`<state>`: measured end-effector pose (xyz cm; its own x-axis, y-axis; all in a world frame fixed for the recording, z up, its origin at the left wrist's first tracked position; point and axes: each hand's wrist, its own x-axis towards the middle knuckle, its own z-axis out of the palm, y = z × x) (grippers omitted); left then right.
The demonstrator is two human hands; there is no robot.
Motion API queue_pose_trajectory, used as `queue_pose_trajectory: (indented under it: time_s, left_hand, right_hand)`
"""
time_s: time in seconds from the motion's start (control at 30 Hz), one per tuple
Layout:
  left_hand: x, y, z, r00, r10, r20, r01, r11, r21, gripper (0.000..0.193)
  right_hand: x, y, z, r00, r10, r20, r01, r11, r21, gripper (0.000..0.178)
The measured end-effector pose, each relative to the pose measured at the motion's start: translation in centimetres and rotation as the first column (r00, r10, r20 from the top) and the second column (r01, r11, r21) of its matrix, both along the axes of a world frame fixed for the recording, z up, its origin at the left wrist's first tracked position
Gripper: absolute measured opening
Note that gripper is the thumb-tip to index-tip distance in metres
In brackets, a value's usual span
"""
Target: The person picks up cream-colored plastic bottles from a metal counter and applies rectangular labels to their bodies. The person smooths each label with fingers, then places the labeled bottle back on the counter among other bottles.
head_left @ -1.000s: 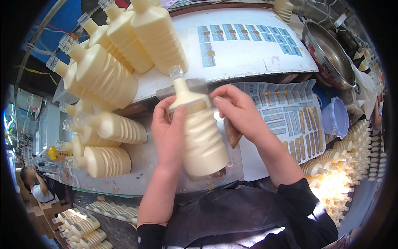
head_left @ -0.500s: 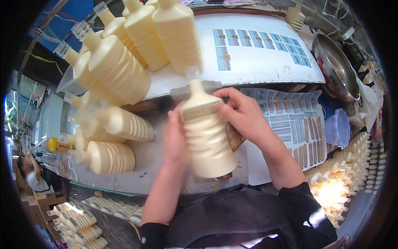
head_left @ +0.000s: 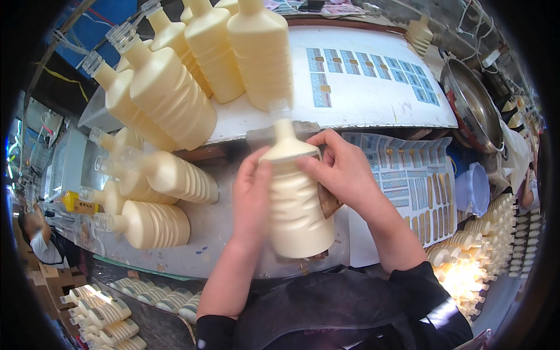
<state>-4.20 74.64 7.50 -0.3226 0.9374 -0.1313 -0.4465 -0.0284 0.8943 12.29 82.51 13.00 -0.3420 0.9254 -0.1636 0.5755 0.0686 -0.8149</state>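
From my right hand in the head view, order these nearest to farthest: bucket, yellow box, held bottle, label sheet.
From your right hand:
1. Held bottle: just left, under the thumb.
2. Label sheet: right, partly beneath your forearm.
3. Bucket: farther right, past the sheet.
4. Yellow box: far left, beyond the lying bottles.

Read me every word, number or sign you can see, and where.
Lettering isn't copied out; where it stands:
Held bottle: print on strip, too small and blurred.
Blue labels, printed sheet: too small.
Yellow box: dark characters, too small.
Apron: pink lettering, creased and blurred.
Basin: side marks, blurred.
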Motion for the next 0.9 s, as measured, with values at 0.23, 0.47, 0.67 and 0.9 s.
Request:
queue_pose_trajectory:
  time_s: [0.23, 0.47, 0.67, 0.9]
  left_hand:
    - [0.0, -0.1, -0.2, 1.000, 0.014, -0.007, -0.014, 1.000, -0.003, 0.035]
    - [-0.1, 0.0, -0.2, 1.000, 0.016, 0.018, -0.015, 1.000, -0.005, 0.035]
    - [-0.7, 0.3, -1.9, 0.998, -0.008, 0.069, 0.004, 0.998, 0.056, 0.038]
    - [0.1, 0.4, -0.7, 0.984, -0.057, -0.168, 0.062, 0.998, 0.024, 0.032]
  right_hand:
    - [-0.2, -0.3, 0.3, 1.000, -0.008, -0.008, 0.008, 1.000, 0.000, 0.055]
    - [-0.2, -0.3, -0.1, 0.999, -0.026, -0.020, 0.027, 0.999, 0.037, 0.054]
    - [-0.1, -0.2, -0.7, 0.998, -0.034, -0.046, 0.035, 0.999, 0.026, 0.054]
    - [-0.1, -0.1, -1.1, 0.998, -0.013, -0.069, 0.017, 0.998, 0.053, 0.047]
